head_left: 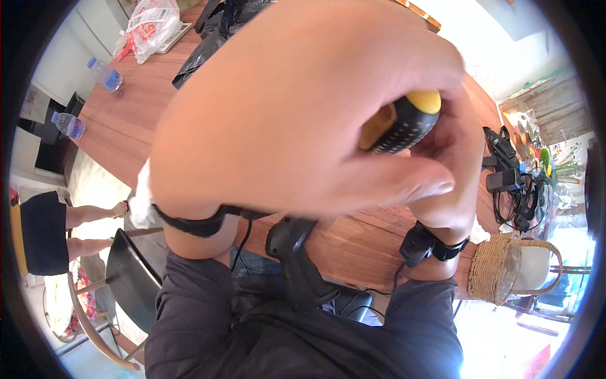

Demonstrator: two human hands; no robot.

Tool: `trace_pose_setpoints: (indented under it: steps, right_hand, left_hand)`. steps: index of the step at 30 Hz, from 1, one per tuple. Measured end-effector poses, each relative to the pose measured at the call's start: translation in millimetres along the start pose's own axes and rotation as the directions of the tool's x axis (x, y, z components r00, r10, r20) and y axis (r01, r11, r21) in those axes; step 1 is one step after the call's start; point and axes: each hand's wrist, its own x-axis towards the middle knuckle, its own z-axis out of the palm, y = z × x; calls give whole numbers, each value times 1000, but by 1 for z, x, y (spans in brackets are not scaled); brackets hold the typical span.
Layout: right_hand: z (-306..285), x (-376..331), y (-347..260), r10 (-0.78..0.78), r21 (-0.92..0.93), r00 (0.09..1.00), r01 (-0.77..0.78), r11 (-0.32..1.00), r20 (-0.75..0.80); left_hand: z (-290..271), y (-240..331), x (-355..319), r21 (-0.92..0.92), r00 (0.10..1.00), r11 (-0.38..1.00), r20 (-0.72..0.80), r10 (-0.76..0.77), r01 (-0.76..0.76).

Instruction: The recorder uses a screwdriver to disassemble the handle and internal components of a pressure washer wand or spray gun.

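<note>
My left hand [284, 114] is raised close to the camera and fills the middle of the view. Its fingers curl around a tool handle [410, 129] in yellow and black, the black part dotted like a rubber grip. The rest of that tool is hidden, so its kind does not show. Just behind and to the right is my right hand [464, 151], mostly covered by the left; its fingers cannot be made out. Black straps circle both wrists, and the right one carries a small black box [416, 245].
Below lies a wooden table [123, 136] with two water bottles [106, 76], a white plastic bag [151, 25] and black plastic [202, 60]. Black straps and cables [521, 196] and a wicker basket [492, 268] are at right. Left stand a black chair [132, 278] and another person [44, 234].
</note>
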Motion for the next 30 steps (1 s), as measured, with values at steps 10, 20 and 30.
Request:
trace_pose_setpoints:
  steps: [10,20,30]
  right_hand:
    - [21,-2,-4,-43,-59,999,42,997,-22]
    - [11,2,-12,75,76,997,-74,994,-18]
    - [9,4,-3,-13,25,1000,13,1000,-2]
  left_hand:
    - [3,6,-1,-60,999,998,-51,-10,7]
    - [9,5,-1,-66,997,998,-77,-15,10]
    - [8,5,-4,-67,996,998,-93,-16,10]
